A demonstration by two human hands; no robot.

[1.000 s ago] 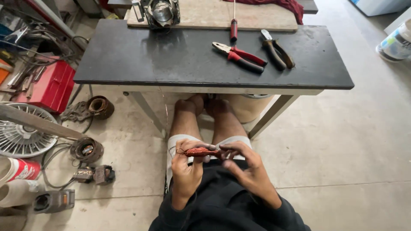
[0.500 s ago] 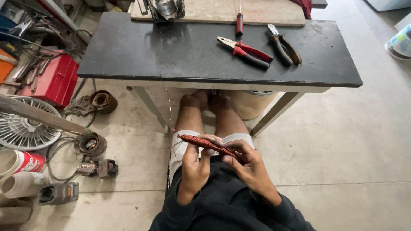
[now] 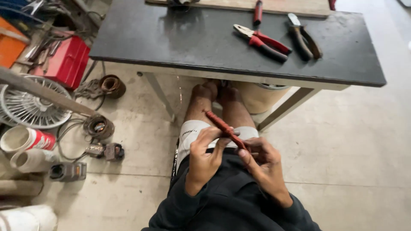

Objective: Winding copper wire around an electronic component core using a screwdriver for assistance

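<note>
1. Head view: the far edge of the dark-topped bench (image 3: 171, 38) is cut off by the frame, so the red-handled screwdriver (image 3: 257, 10) there shows only in part.
2. The person's feet sit half hidden under the bench's near edge.
3. The slim reddish-brown rod (image 3: 224, 128) slants over the lap, below the bench's near edge; its lower end disappears behind the fingers, and what it is made of is hard to tell.
4. The left hand (image 3: 204, 160) pinches the rod at mid-length, grip pressed together around it.
5. The right hand (image 3: 263, 164) closes on the rod's lower end.
6. Red-handled pliers (image 3: 261, 42) and dark-handled pliers (image 3: 303, 40) lie near the bench's far right corner.
</note>
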